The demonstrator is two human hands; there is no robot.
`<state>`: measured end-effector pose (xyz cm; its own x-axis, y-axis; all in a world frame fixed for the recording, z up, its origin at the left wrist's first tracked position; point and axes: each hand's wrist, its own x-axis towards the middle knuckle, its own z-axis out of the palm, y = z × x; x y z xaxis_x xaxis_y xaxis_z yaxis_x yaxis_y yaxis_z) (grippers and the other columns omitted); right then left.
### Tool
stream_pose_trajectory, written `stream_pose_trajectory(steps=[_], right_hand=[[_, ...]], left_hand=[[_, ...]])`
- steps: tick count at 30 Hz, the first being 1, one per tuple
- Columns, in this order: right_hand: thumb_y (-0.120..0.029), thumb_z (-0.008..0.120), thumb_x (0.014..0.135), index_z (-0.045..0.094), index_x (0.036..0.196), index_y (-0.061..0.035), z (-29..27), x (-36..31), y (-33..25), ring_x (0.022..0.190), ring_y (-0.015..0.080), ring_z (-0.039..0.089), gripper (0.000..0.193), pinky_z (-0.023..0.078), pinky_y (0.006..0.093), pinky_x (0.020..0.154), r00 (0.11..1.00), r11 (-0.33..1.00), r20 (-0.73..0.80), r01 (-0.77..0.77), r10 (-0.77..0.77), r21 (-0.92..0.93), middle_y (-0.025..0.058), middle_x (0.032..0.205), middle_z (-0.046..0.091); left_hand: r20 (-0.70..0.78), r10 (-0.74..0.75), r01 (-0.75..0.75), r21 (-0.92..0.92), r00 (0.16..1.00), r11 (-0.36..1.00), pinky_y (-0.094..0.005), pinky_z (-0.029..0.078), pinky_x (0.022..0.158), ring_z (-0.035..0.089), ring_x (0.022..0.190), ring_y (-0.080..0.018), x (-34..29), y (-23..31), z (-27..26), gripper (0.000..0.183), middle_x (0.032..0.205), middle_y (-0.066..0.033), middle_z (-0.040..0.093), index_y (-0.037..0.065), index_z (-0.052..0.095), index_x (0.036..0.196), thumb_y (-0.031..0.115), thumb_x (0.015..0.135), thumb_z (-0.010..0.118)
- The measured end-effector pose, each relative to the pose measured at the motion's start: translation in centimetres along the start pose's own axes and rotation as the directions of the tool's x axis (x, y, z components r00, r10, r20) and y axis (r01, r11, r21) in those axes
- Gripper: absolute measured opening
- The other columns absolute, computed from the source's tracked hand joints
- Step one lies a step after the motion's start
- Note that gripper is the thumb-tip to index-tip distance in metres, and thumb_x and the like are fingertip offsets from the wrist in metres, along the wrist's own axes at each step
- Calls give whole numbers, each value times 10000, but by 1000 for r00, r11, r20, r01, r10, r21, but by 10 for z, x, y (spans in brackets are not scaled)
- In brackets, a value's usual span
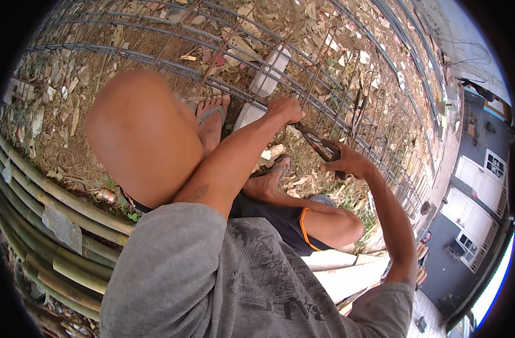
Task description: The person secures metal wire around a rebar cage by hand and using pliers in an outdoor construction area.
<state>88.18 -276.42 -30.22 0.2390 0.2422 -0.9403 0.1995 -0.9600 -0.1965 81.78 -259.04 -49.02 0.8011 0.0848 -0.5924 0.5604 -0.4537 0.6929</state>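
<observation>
My right hand [350, 160] grips the handles of a pair of pincers [316, 141]. The handles stand apart and the jaws point toward my left hand. Closed beside the jaws, my left hand [285, 110] is at a steel bar of the rebar cage [319, 101]; whatever its fingers pinch is hidden. Long bars of the cage run across, with thinner rusty bars crossing them. A pale block [270, 71] sits under the bars, and a second pale block [249, 116] lies partly behind my left forearm.
Bamboo poles [72, 265] are stacked at the left, a scrap of clear plastic [62, 228] on them. Dry leaves and litter cover the ground. My feet in flip-flops [211, 114] are close to the bars. A dark forked item [359, 108] lies among bars farther right. Beyond stands a grey-walled building [466, 214].
</observation>
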Motion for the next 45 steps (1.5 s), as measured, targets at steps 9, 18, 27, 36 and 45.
stream_pose_trajectory(steps=[9, 18, 27, 36, 45], right_hand=[[-355, 659, 887, 623, 1059, 13, 23, 2, -13, 811, 320, 675, 407, 542, 448, 750, 744, 240, -324, -222, -585, -945, 163, 872, 666], [-467, 663, 901, 657, 1085, 3, -22, 17, 20, 593, 135, 652, 505, 513, 291, 504, 991, 991, 33, -134, 133, 17, 74, 755, 682], [-214, 832, 738, 601, 1047, -3, -2, 5, 14, 560, 145, 624, 440, 465, 282, 477, 985, 928, 125, -155, 119, 340, 64, 699, 648], [-262, 667, 798, 555, 1125, -1, 14, -2, 4, 748, 349, 674, 433, 523, 505, 746, 619, 345, -343, -122, -706, -931, 145, 813, 657], [-529, 645, 899, 639, 1052, 20, -14, 8, 16, 601, 227, 663, 569, 544, 328, 554, 974, 961, 94, -221, 207, 165, 150, 781, 687]], left_hand=[[-55, 11, -15, -83, 998, 996, -476, 490, 730, 674, 784, -347, 2, -4, 5, 470, 781, -148, 692, 30, 707, 758, 483, 841, 611], [9, 8, -7, -45, 1000, 999, -471, 504, 789, 684, 936, -350, 3, 5, 4, 474, 958, -154, 721, 62, 743, 925, 511, 852, 606], [14, 4, -3, -81, 1000, 997, -475, 513, 787, 682, 926, -379, 0, 4, -1, 474, 955, -190, 715, 27, 733, 908, 477, 811, 619], [-59, 9, -12, -57, 998, 998, -470, 524, 748, 693, 868, -383, 4, 5, 3, 384, 935, -190, 719, 38, 738, 889, 378, 783, 595], [-170, 66, -79, -70, 983, 994, -498, 497, 705, 677, 772, -396, 13, -6, 16, 457, 798, -210, 694, 7, 709, 738, 452, 792, 623]])
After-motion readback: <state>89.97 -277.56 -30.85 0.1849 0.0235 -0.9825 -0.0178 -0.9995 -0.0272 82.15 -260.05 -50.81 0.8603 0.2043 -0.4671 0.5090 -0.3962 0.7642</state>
